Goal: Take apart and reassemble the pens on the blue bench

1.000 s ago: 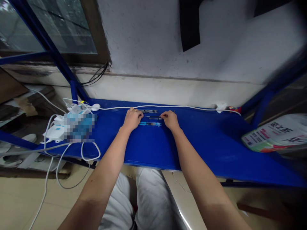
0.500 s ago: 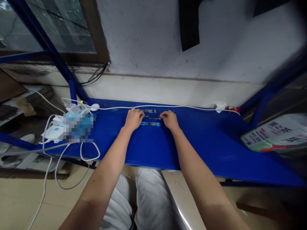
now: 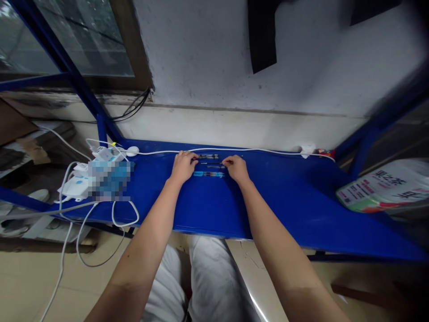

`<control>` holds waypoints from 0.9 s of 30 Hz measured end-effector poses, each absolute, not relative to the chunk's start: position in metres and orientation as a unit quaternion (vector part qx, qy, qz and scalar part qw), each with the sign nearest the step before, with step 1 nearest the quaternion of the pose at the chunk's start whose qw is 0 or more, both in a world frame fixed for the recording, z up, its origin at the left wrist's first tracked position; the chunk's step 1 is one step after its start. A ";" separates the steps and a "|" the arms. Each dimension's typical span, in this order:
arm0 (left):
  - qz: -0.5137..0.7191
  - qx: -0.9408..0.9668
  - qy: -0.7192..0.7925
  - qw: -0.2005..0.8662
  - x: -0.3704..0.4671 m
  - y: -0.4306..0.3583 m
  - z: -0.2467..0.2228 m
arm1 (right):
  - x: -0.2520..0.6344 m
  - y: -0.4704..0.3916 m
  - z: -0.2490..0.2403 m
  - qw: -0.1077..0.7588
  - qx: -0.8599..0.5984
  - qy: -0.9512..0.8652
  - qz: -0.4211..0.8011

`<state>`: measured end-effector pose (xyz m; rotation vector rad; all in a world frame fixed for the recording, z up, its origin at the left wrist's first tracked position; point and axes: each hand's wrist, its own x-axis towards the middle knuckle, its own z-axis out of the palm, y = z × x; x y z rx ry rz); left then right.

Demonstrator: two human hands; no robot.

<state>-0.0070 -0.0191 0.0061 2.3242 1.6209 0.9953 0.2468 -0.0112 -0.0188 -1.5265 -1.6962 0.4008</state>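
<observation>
“果之茶” is printed on the plastic bottle, a slim refill is pinched beside pens on the blue table by the right hand, and any hold by the curled left hand cannot be told.

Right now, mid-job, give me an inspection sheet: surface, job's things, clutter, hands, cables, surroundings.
Surface: blue tabletop, its back edge along the wall.
Job's things: dark-and-clear pens at the back, slim dark pieces in the middle, blue pens nearest the person; exact counts too small to tell.
Clutter: labelled container at the right; crumpled white item and red wrapper at the far right.
Hands: left hand by the dark-and-clear pens, contact unclear; right hand pinches a slim dark piece.
Cables: white cable along the back; others loop around the white power strip at the left.
Surroundings: window; blue frame.
</observation>
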 end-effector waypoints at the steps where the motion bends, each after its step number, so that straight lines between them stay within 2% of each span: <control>1: 0.324 0.761 0.558 0.072 -0.012 -0.018 0.005 | 0.247 -0.011 -0.018 0.403 -0.605 -0.668 0.161; 5: 0.290 0.719 0.610 0.165 -0.030 -0.012 -0.002 | 0.247 -0.012 -0.016 0.404 -0.613 -0.658 0.165; 8: 0.310 0.703 0.607 0.202 -0.034 -0.009 -0.004 | 0.246 -0.013 -0.014 0.408 -0.615 -0.654 0.169; 11: 0.410 0.655 0.583 0.251 -0.028 -0.008 -0.001 | 0.245 -0.015 -0.012 0.423 -0.610 -0.646 0.177; 14: 0.528 0.533 0.540 0.381 -0.015 -0.011 0.007 | 0.244 -0.016 -0.010 0.437 -0.604 -0.640 0.186; 18: 0.585 0.406 0.454 0.536 0.001 -0.020 0.017 | 0.242 -0.017 -0.008 0.457 -0.590 -0.638 0.188; 22: 0.579 0.387 0.407 0.591 0.007 -0.027 0.020 | 0.241 -0.017 -0.009 0.468 -0.580 -0.641 0.184; 27: 0.577 0.391 0.376 0.610 0.009 -0.030 0.021 | 0.240 -0.017 -0.008 0.465 -0.585 -0.640 0.182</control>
